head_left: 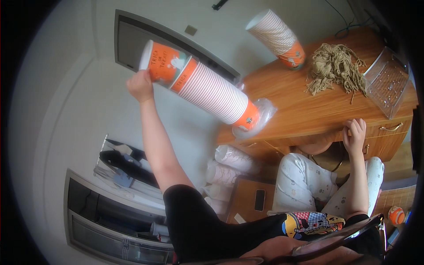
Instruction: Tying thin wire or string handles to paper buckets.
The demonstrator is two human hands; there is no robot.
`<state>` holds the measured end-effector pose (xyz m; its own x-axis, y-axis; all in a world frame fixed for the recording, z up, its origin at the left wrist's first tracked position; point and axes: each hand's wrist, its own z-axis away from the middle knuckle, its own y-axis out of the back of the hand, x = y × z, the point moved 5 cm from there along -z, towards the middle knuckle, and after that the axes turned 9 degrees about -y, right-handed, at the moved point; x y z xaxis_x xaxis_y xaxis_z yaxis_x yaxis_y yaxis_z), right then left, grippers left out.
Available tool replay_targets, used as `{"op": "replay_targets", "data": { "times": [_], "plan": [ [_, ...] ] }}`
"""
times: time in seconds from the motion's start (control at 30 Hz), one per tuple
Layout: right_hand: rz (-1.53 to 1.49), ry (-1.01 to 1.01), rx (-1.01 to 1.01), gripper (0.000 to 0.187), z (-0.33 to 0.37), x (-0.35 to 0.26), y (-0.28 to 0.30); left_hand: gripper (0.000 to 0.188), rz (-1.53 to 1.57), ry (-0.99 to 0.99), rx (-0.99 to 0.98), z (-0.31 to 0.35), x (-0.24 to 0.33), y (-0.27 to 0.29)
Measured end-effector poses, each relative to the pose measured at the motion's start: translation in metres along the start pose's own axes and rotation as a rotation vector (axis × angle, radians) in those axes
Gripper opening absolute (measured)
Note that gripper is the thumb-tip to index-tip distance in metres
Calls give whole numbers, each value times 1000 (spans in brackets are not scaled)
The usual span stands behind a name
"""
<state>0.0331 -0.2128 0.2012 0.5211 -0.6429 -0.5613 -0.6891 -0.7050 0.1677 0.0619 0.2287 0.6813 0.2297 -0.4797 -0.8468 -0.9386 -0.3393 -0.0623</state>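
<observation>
My left hand (pixel 140 86) is raised high and closed on the rim of an orange-and-white paper cup (pixel 167 62). This cup sits at the top end of a tall stack of paper cups (pixel 216 95), with most of its side showing above the stack. The stack leans in the picture, its orange lower end on the desk beside crumpled clear plastic (pixel 265 114). At the desk's front edge is my right hand (pixel 354 136), fingers loosely bent and a little apart, with nothing visible in it.
Another cup stack (pixel 280 42) stands farther back on the wooden desk (pixel 289 95). To its right lie a tan bundle of yarn strands (pixel 335 68) and a clear plastic tray (pixel 388 84). Plastic-wrapped cup stacks (pixel 236 159) and a phone (pixel 260 200) are below.
</observation>
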Motion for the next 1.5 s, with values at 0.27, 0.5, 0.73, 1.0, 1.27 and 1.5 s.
{"op": "replay_targets", "data": {
  "times": [0.27, 0.5, 0.73, 1.0, 1.27, 1.5],
  "plan": [
    [-125, -61, 7, 28, 0, -19, -1, 23, 242, -51, 443, -56, 74, 129],
    [-637, -242, -275, 106, 1, -78, 16, 22, 934, -99, -245, -59, 268, 183],
    [-571, -360, -560, 120, 8, -108, 15, 33, 1396, 187, -246, -53, 339, 176],
    [-757, -525, -582, 120, 18, -78, 7, 41, 2234, 564, -260, -13, 339, 141],
    [-820, -374, -476, 121, 14, -78, 0, 28, 1683, 50, -196, 3, 327, 164],
    [-351, -174, -464, 101, 6, -64, -3, 18, 1774, 394, -107, 36, 357, 146]
  ]
}}
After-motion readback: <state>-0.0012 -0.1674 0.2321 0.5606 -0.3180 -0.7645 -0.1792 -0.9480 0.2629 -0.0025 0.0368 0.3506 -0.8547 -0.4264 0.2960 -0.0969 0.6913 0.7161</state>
